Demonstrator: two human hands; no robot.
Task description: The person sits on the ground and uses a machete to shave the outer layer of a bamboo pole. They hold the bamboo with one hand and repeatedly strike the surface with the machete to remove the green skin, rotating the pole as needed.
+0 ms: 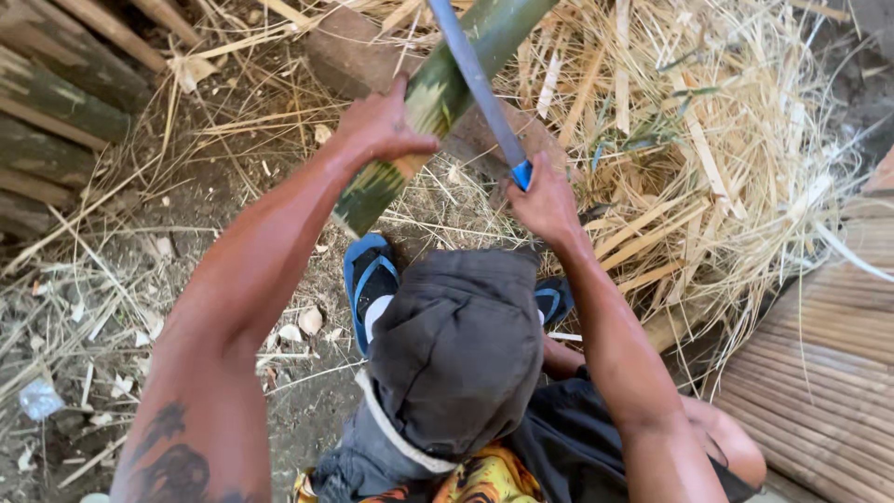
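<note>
My left hand grips a thick green bamboo stalk that slants from the top middle down to the ground near my foot. My right hand is closed around the blue handle of a long grey blade. The blade crosses in front of the bamboo, its tip out of view at the top. A dark grey cloth lies over my knee below both hands.
A heap of pale bamboo strips and shavings fills the right side. Blue sandals are on my feet on bare dirt. Old bamboo poles lie at the left. A woven slat surface sits at lower right.
</note>
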